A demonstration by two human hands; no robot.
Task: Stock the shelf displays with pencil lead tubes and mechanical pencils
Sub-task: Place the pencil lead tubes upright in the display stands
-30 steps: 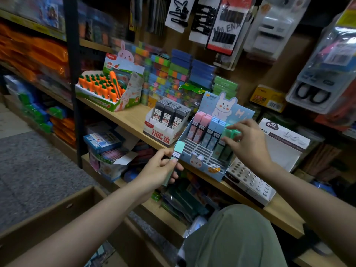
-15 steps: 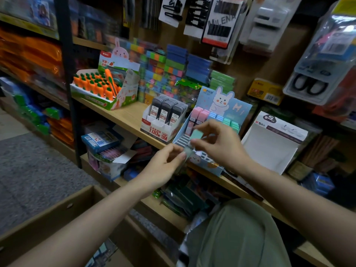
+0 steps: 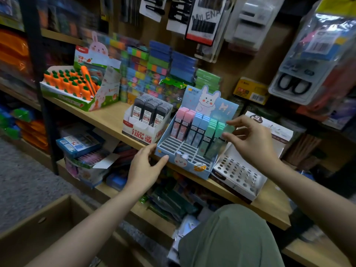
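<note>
We see the blue rabbit display box (image 3: 189, 164) sitting at the front edge of the wooden shelf (image 3: 107, 120), its front corner slightly over the edge. Pink, blue and green lead tubes (image 3: 196, 128) stand upright in its back rows; the front slots are bare. Our left hand (image 3: 146, 166) rests against the box's front left corner, fingers straight and loosely spread, thumb touching the front wall, holding nothing. Our right hand (image 3: 252, 139) hovers at the box's right side, fingers partly curled, thumb and forefinger pinching the top of a green lead tube (image 3: 215, 145) at the right end of the rows. Just left of the box, a white carton (image 3: 138, 130) holds dark grey lead tubes (image 3: 148, 110). To the right, at the shelf's front edge, lies a white perforated display tray (image 3: 238, 174). A carrot-themed box (image 3: 77, 87) stands toward the shelf's left end.
</note>
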